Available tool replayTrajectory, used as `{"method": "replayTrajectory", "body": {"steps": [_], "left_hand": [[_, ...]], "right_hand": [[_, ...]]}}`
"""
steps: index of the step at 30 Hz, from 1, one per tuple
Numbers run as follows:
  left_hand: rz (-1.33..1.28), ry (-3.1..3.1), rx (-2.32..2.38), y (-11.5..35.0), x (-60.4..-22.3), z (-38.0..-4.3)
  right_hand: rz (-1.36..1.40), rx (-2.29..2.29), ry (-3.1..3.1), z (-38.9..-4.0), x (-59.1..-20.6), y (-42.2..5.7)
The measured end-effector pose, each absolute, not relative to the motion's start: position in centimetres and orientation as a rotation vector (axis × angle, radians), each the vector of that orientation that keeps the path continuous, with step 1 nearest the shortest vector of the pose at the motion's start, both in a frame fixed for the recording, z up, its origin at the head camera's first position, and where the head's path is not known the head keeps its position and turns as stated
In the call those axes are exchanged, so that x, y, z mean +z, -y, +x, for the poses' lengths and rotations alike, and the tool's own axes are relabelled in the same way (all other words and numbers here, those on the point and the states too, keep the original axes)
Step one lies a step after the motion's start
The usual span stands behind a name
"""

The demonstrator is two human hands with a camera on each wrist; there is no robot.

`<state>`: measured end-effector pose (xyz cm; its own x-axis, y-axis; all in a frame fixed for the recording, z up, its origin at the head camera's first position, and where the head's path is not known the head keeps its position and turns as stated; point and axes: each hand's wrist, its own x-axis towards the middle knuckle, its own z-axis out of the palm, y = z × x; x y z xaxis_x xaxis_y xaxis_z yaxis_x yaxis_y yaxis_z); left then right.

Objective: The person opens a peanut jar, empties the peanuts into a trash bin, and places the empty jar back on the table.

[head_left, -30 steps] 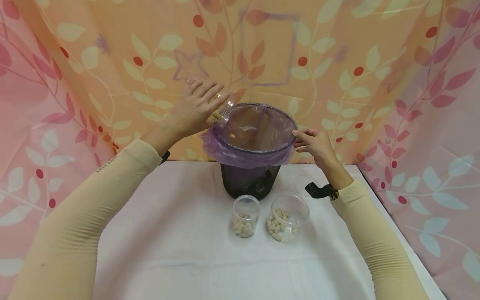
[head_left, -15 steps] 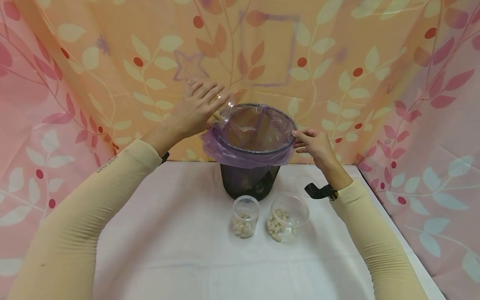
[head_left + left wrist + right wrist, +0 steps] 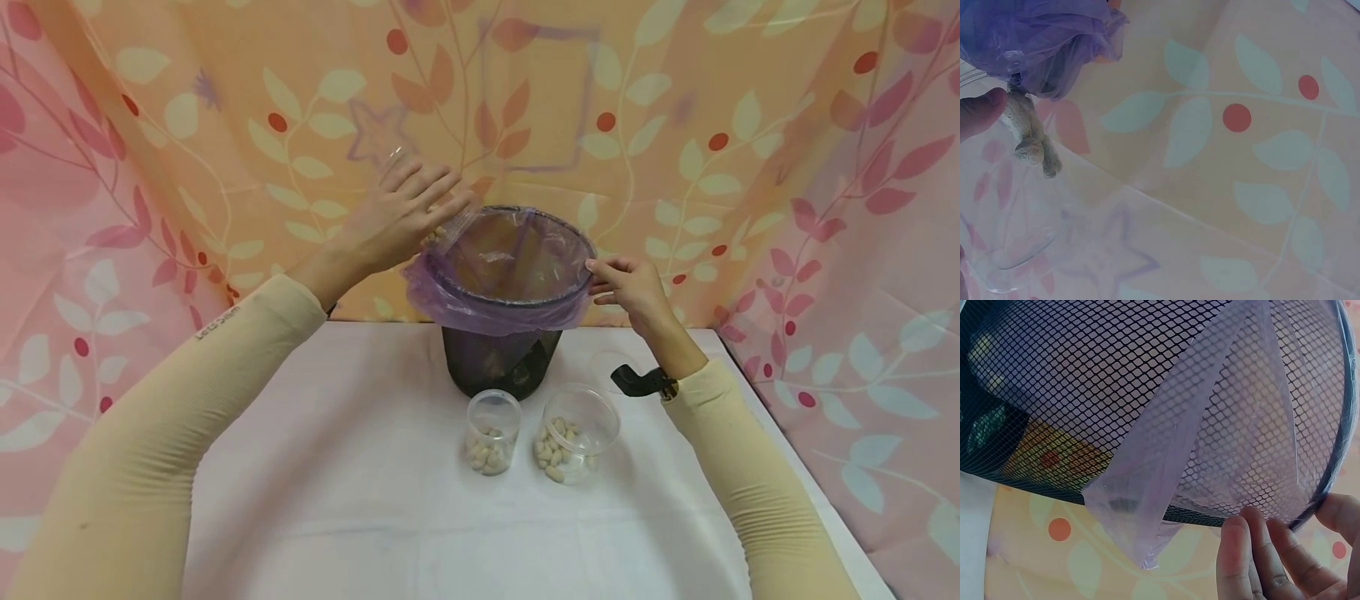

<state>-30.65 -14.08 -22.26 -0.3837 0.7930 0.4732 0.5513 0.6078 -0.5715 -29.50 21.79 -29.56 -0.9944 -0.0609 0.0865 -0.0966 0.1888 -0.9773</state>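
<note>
My left hand [image 3: 401,212] grips a clear plastic jar [image 3: 459,229], tipped with its mouth over the left side of a black mesh wastebasket [image 3: 487,358]. Several unshelled peanuts [image 3: 1029,134] lie near the jar's mouth in the left wrist view, beside the thumb. A purple bin bag [image 3: 510,321] lines the basket and hangs folded over its rim. On the right side, my right hand [image 3: 633,292] pinches the lined rim [image 3: 1338,437] between thumb and fingers. Most of the jar is hidden behind the left hand in the head view.
In front of the basket stand a small clear cup [image 3: 492,433] and a wider clear tub [image 3: 577,433], both with pale peanuts inside. A clear round lid [image 3: 611,367] lies behind the tub. Patterned cloth [image 3: 675,100] hangs close behind the white table [image 3: 337,500].
My left hand has shifted slightly up and right, tipping the jar further. A pale piece visible inside the basket's mouth earlier no longer shows there. My right hand stays at the rim.
</note>
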Motion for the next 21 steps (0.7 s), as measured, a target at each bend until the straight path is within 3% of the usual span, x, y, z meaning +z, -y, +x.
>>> {"method": "replayTrajectory", "body": {"steps": [21], "left_hand": [[-1.03, 2.072, 0.446, 14.15, -22.39, -30.8]], "right_hand": [[0.165, 1.972, 2.384, -29.51, -29.71, -21.61]]}}
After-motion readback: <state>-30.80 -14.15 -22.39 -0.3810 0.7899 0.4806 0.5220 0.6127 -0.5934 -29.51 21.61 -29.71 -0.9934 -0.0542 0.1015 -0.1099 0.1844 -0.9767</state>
